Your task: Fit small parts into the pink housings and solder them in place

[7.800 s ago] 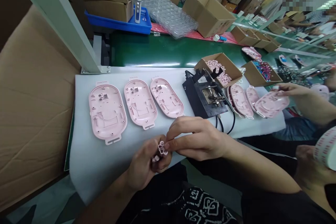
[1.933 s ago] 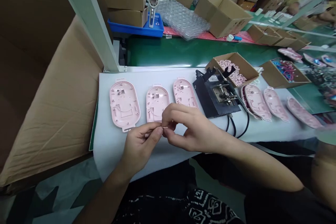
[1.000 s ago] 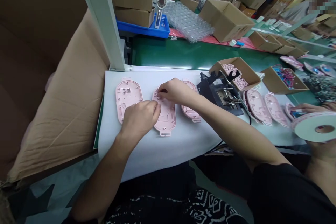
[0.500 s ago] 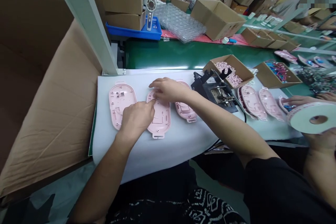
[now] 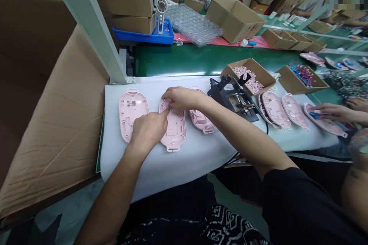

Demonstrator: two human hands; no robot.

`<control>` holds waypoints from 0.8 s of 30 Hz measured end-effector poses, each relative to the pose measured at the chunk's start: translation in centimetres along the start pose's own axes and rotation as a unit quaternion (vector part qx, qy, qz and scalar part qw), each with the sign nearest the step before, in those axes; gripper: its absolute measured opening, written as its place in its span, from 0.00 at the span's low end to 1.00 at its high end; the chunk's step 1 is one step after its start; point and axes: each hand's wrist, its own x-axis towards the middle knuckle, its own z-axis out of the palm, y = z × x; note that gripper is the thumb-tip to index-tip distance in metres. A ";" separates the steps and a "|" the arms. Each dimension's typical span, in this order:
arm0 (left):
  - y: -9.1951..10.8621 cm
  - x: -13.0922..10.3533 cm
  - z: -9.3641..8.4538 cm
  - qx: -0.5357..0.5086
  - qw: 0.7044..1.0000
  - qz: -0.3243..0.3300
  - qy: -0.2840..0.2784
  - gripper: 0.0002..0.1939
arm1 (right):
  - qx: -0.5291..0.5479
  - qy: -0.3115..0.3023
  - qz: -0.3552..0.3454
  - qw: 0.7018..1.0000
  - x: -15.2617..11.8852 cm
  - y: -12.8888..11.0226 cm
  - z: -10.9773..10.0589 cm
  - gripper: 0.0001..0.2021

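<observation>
Near the middle of the frame, on the white mat (image 5: 178, 160), lay three pink shells side by side, and both hands met over the middle shell (image 5: 173, 126). Its long axis ran from the upper part of the frame down toward the person, tab end nearest the body, so the shell lay straight ahead of both forearms. The left hand (image 5: 147, 132) rested on the shell's left edge, loosely curled, forefinger stretched up and to the right to press at a spot near the top of the shell. The right hand (image 5: 179, 98) came in from the right, crossing over the right shell (image 5: 201, 118), its fingers bent and pinched together on the same top end. Whether a small part sat between those fingertips could not be told. The two hands almost touched there, the right one a little higher in the frame. The left shell (image 5: 132, 115) lay just beside the left hand, partly hidden by it. Right of the shells stood a black jig (image 5: 230, 97), and behind it an open box (image 5: 248, 76) of small pink pieces. At the far right, another person's hand (image 5: 330, 111) rested on more shells.
</observation>
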 end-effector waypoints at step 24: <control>-2.6 -4.8 -0.4 -0.717 0.653 -0.074 0.231 0.20 | 0.094 0.213 -0.240 0.942 -5.1 -8.9 -1.6 0.13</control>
